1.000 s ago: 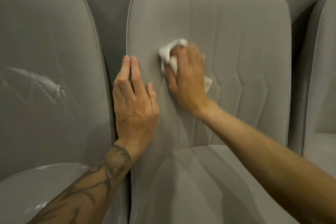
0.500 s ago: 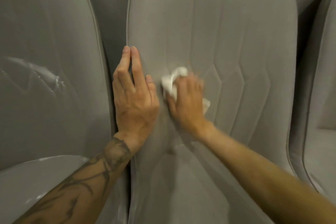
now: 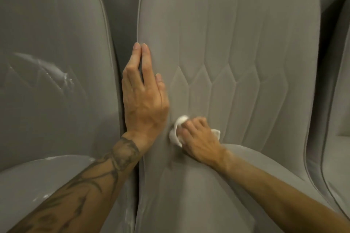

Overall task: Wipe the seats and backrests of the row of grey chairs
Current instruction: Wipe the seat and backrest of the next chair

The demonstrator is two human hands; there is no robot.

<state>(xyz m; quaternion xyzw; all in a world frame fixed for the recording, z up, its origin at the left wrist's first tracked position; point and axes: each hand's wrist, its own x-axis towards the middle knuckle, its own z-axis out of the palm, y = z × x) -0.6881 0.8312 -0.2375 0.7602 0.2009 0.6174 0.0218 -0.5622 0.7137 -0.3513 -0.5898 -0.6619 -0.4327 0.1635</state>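
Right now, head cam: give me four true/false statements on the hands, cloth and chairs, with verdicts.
1. The right hand holds a white cloth against the middle chair's backrest. True.
2. The left hand grips the cloth too. False: it lies flat, fingers straight, on that backrest's left edge.
3. The cloth is at the top of the backrest. False: it is low, just above the seat.
4. The left chair's backrest shows whitish streaks. True.
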